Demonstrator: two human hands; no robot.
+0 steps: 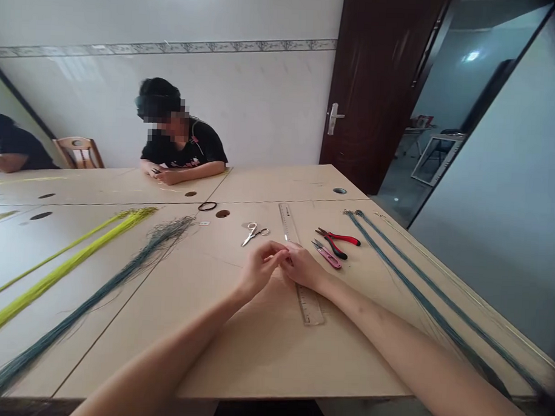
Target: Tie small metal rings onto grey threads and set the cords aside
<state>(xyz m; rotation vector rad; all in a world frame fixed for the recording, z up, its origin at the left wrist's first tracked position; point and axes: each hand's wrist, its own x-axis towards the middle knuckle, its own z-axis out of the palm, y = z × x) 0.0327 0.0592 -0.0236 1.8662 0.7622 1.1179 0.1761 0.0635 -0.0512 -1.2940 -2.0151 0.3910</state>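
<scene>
My left hand (261,267) and my right hand (303,268) meet above the table, fingertips pinched together. Whatever they hold is too small to make out; a faint thin strand lies on the table left of them. Beneath my right hand runs a clear ruler (309,306), partly covered by it. Small silver scissors (253,233) lie just beyond my left hand. To the right of my hands are pink thread snips (328,256) and red-and-black pliers (335,237), the two close together.
On the left stretch a blue-grey thread bundle (97,293) and yellow-green bundles (70,261). Teal strands (409,279) run along the right side. A black ring (208,206) lies near a round table hole (222,214). Across the table (254,347) sits a person (184,144); another is at far left.
</scene>
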